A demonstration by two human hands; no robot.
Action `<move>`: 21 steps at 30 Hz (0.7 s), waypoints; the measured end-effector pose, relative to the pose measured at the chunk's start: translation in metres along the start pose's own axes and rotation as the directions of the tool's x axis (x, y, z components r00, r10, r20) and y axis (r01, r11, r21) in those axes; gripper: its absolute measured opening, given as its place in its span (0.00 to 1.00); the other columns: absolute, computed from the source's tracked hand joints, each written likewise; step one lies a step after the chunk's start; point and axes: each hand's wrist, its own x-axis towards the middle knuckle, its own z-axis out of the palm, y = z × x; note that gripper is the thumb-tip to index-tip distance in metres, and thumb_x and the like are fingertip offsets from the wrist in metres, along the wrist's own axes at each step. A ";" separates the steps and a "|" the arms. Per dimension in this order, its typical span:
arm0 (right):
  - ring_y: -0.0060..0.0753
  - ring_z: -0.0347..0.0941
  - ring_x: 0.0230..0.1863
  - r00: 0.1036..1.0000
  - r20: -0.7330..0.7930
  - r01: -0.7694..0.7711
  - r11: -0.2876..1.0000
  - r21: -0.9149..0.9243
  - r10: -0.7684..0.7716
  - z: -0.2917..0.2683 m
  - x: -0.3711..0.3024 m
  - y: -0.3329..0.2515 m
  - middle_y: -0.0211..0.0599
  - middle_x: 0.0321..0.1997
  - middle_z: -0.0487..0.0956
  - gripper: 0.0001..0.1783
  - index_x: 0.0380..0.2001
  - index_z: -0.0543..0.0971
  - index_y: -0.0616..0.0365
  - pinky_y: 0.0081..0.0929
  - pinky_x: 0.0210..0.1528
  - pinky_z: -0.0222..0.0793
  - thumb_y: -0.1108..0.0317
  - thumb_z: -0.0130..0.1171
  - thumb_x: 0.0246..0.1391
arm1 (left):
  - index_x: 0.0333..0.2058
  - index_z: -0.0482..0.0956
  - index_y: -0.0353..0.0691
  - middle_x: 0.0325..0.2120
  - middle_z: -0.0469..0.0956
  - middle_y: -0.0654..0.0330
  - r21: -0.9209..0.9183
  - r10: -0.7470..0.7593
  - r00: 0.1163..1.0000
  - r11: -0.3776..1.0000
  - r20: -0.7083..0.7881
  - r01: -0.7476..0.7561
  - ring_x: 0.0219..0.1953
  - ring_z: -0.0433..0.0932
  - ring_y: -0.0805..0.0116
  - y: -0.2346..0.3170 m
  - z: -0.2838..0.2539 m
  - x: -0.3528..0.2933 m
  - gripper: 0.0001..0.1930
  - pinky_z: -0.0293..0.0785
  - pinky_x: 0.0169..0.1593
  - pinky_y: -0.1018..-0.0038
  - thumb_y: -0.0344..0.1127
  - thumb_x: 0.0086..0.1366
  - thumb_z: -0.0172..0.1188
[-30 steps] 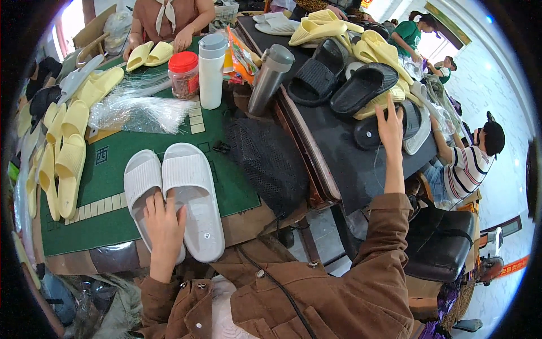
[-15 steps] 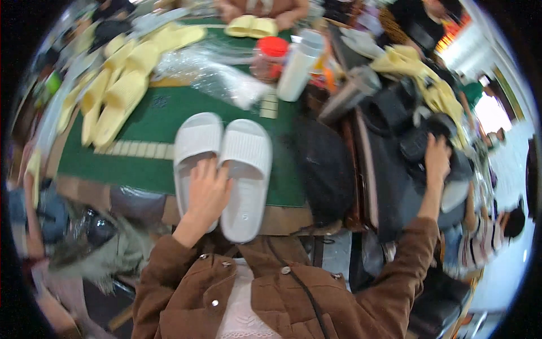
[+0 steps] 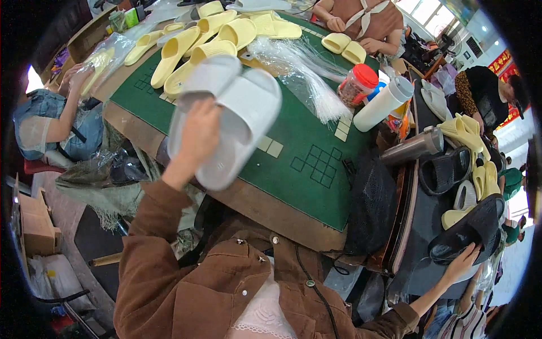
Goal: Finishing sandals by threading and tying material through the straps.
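My left hand [image 3: 197,134] is closed round a pair of pale grey slide slippers [image 3: 255,104], its fingers at the straps. The pair is tilted and raised above the near left part of the green mat [image 3: 310,186]. Far to the right, my right hand [image 3: 462,263] grips the near edge of black slide slippers [image 3: 470,229] that lie together above the dark conveyor-like surface [image 3: 409,248]; its fingertips are partly hidden beneath them. Just beyond are another black slipper [image 3: 445,171] and several yellow ones [image 3: 484,178].
Several yellow slippers [image 3: 175,55] lie along the mat's far left side. Clear plastic bags [image 3: 305,70], a red-lidded jar [image 3: 358,85], a white bottle [image 3: 384,104] and a steel flask [image 3: 413,145] stand or lie farther right. Co-workers sit across the table and at the left.
The grey slippers have risen off the mat in my left hand and tilted. My right hand has taken hold of black slippers and drawn them nearer. The view has turned.
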 end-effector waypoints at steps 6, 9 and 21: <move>0.49 0.61 0.64 0.999 -0.032 0.009 0.995 0.097 -0.006 -0.014 -0.020 -0.028 0.53 0.62 0.67 0.29 0.59 0.66 0.68 0.31 0.64 0.54 0.54 0.40 0.67 | 0.41 0.76 0.31 0.49 0.73 0.43 0.293 -0.043 0.968 0.949 -0.249 0.118 0.50 0.70 0.43 -0.157 -0.015 0.061 0.18 0.66 0.56 0.58 0.19 0.50 0.47; 0.41 0.67 0.57 0.996 -0.088 0.039 0.994 0.105 -0.030 -0.026 -0.031 -0.048 0.46 0.60 0.70 0.29 0.59 0.66 0.67 0.27 0.57 0.61 0.53 0.41 0.67 | 0.42 0.76 0.31 0.49 0.72 0.42 0.231 -0.091 0.951 0.959 -0.294 0.163 0.51 0.70 0.42 -0.225 -0.008 0.069 0.19 0.65 0.57 0.59 0.21 0.50 0.48; 0.51 0.65 0.61 0.935 0.255 0.126 0.900 0.418 -0.249 -0.048 -0.108 -0.214 0.60 0.58 0.69 0.21 0.52 0.68 0.77 0.37 0.64 0.53 0.73 0.52 0.59 | 0.55 0.71 0.36 0.60 0.61 0.45 -0.070 -0.230 0.866 0.973 -0.444 0.222 0.63 0.59 0.48 -0.081 -0.008 0.031 0.21 0.54 0.64 0.62 0.30 0.62 0.53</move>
